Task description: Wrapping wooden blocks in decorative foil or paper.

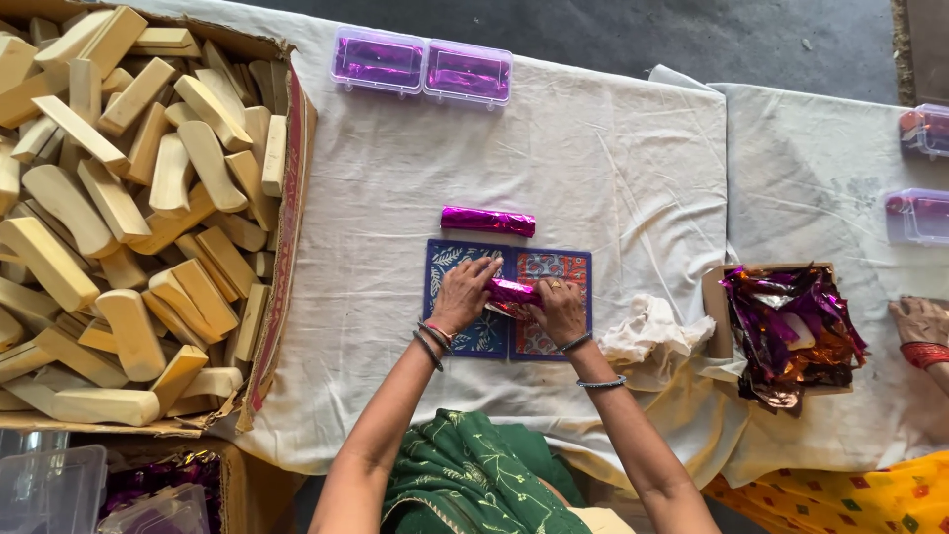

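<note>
A foil-wrapped block (511, 291) is clenched by left hand (465, 292) and right hand (560, 309). It is pressed on the tiles (507, 297), probably so the foil is kept tight.

Wrapped bar (487, 221) behind mats (507, 311); box (138, 213) left

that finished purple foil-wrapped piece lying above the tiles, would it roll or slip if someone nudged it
The foil-wrapped piece looks like a long bar, flattish like the wooden blocks in the box, so it would probably slide rather than roll. Its glossy foil may be slippery in a grip, though the cloth beneath likely slows it. The foil probably crinkles easily.
</note>
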